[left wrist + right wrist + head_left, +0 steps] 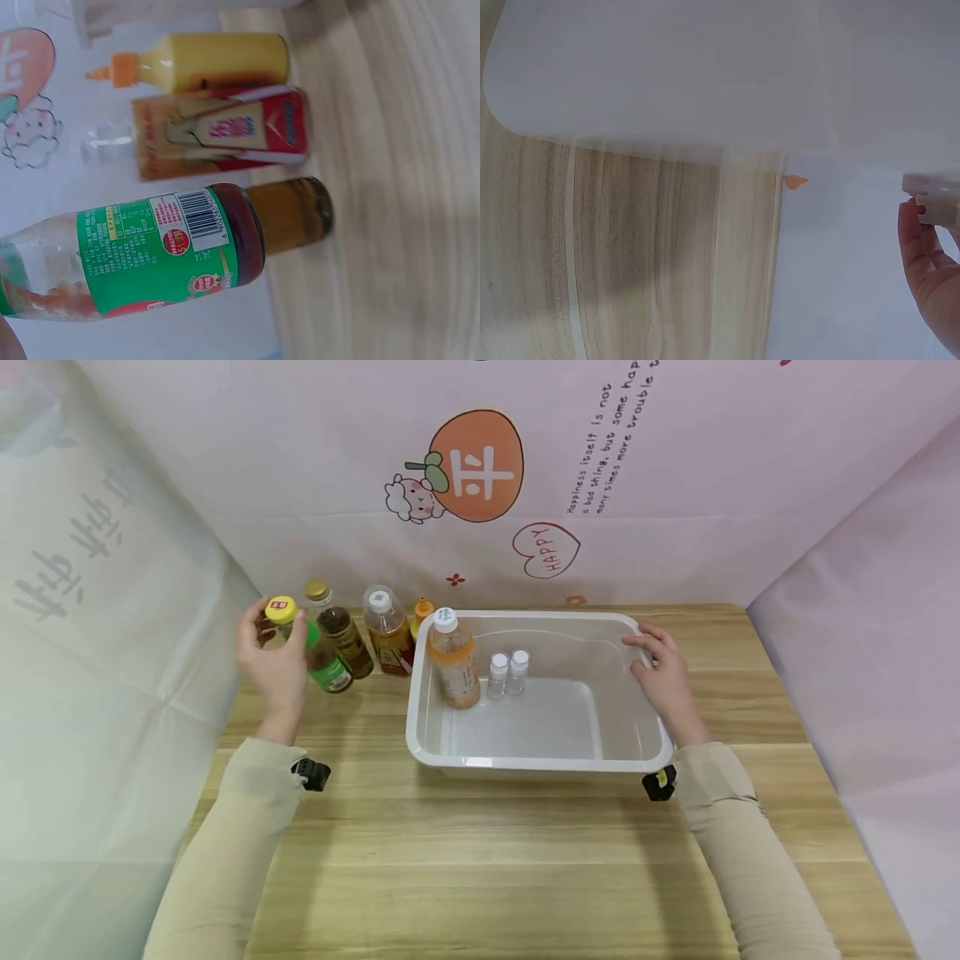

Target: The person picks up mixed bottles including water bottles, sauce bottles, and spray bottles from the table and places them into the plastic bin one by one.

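My left hand (276,672) grips a glass bottle (332,676) with a yellow cap and green label by its top. In the left wrist view, the green-labelled bottle (165,251) overlaps a dark amber bottle (292,214) behind it, and its base stops short of that one's base. At the right end of a white plastic bin (536,764), my right hand (667,677) pinches the rim between thumb and fingers. Inside the bin, toward its left, stand an orange drink bottle (459,682) and two small clear bottles (507,677) with white caps.
Left of the bin, along the back wall, stand a gold-capped amber bottle (347,643), a red-labelled bottle (392,647) and a yellow squeeze bottle (225,61) with an orange tip. White printed sheets (660,560) wall in the wooden table (480,877) at the back and sides.
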A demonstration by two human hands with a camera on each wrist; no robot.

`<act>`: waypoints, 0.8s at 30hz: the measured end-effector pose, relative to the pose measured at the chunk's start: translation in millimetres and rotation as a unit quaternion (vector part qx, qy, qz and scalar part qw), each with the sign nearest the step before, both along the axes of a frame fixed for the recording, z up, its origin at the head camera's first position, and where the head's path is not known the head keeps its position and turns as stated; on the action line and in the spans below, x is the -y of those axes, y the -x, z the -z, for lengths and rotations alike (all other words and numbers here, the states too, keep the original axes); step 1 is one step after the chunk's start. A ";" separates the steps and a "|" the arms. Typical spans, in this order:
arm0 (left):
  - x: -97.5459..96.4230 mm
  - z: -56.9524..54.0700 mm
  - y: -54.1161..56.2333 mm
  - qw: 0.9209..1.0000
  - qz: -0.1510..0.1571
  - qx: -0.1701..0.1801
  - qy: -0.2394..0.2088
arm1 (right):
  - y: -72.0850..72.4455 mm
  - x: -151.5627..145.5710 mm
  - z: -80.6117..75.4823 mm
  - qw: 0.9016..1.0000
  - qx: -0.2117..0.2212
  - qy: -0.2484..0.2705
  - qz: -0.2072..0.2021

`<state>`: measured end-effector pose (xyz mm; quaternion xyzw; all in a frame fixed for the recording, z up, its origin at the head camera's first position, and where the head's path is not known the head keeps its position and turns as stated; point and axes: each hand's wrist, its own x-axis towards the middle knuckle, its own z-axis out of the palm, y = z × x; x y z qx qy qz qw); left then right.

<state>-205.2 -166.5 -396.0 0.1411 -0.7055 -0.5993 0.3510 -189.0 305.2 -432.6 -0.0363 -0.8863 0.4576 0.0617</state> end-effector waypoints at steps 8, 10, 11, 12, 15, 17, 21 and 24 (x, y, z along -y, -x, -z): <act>-16.1 -17.5 -2.9 1.000 0.022 -0.022 0.001 | -0.1 0.1 0.8 1.000 0.000 -0.004 0.001; -19.6 -21.2 -3.1 0.999 0.027 -0.029 0.006 | -0.1 0.0 1.2 1.000 -0.003 -0.005 0.003; -21.4 -22.9 -3.0 0.999 0.028 -0.034 0.007 | -0.3 -0.1 1.4 1.000 -0.006 -0.007 0.003; -23.2 -24.5 -3.1 0.999 0.030 -0.040 0.009 | -0.5 -0.1 1.6 1.000 -0.008 -0.008 0.004; -28.9 -29.6 -4.2 0.997 0.035 -0.067 0.015 | -1.1 -0.1 1.9 1.000 -0.014 -0.012 0.005; -33.5 -33.5 -5.4 0.996 0.034 -0.083 0.017 | -1.7 0.2 1.8 1.000 -0.018 -0.011 0.005; -44.4 -41.7 -8.8 0.993 0.036 -0.114 0.021 | -2.7 1.1 1.0 1.000 -0.020 -0.007 0.003; -52.1 -46.2 -11.8 0.990 0.048 -0.132 0.023 | -2.7 1.3 1.3 1.000 -0.018 -0.008 0.003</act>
